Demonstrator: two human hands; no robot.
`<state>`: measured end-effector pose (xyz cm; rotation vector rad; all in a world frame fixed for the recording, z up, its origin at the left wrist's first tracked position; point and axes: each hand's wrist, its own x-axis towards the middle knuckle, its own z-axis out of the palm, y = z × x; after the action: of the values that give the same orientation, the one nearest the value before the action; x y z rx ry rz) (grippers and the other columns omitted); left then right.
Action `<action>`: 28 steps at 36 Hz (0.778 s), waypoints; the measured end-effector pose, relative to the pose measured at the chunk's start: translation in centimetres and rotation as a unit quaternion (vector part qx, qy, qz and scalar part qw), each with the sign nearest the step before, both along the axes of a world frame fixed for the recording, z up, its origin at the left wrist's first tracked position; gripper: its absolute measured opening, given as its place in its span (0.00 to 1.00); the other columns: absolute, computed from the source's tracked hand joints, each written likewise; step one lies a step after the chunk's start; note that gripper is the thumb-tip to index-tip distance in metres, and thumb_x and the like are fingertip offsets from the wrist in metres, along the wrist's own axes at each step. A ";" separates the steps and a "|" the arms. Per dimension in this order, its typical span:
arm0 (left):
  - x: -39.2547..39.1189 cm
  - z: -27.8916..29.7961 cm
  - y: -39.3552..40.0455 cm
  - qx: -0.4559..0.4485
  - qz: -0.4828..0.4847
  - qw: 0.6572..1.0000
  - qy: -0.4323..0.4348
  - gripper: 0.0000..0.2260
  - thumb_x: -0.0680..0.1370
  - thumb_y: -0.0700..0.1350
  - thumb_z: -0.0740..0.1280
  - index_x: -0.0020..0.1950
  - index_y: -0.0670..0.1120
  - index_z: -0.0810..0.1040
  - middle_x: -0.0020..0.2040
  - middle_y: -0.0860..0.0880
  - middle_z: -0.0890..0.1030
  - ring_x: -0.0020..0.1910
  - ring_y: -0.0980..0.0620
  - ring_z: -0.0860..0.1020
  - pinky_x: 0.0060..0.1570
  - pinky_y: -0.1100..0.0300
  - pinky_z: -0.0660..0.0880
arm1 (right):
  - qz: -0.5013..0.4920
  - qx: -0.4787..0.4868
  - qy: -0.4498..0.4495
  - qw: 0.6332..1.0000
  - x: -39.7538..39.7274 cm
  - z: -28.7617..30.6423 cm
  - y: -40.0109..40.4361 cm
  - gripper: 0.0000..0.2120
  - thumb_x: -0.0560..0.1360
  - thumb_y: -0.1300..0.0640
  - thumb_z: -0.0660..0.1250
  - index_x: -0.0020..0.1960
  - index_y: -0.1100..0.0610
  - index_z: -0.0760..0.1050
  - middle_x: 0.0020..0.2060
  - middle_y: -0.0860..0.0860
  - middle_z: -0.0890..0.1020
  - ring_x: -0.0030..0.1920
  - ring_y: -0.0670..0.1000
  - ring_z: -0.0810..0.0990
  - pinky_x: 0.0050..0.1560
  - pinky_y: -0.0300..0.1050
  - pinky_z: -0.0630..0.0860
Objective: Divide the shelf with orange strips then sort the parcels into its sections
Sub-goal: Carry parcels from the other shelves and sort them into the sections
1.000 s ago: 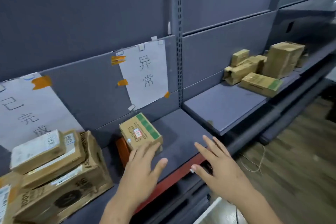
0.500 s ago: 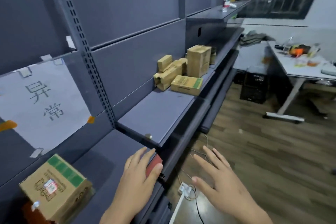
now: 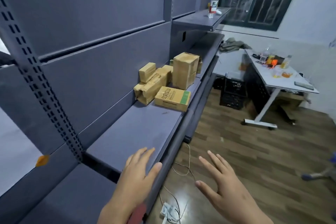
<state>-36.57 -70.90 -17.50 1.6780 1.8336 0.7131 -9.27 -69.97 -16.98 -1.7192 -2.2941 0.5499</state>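
I am looking into what reads as a small stockroom or parcel-sorting room with an office corner. A long run of dark grey metal shelving (image 3: 138, 132) with slotted uprights (image 3: 45, 100) fills the left side, shop-style, and a cluster of brown cardboard parcels (image 3: 169, 82) sits toward the far end of one shelf. A plastic bottle (image 3: 214, 2) stands on a higher shelf near its front edge. To the right, a white desk (image 3: 283, 82) carries scattered clutter, a black crate (image 3: 231, 92) sits beneath it, the floor (image 3: 245, 151) is wood-patterned, and a barred window (image 3: 258, 0) closes the far wall.
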 end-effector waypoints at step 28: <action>5.2 -0.9 18.8 -0.023 0.048 0.998 0.017 0.25 0.82 0.61 0.58 0.79 0.59 0.61 0.78 0.60 0.60 0.77 0.58 0.55 0.74 0.59 0.56 | 0.050 -0.016 0.029 0.998 5.3 -2.0 20.9 0.41 0.61 0.14 0.34 0.72 0.25 0.45 0.74 0.28 0.39 0.80 0.39 0.39 0.78 0.38 0.48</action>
<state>-31.39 -52.08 -18.43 1.5917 1.9510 0.6802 -3.93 -49.06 -19.03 -1.5866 -2.3532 0.6518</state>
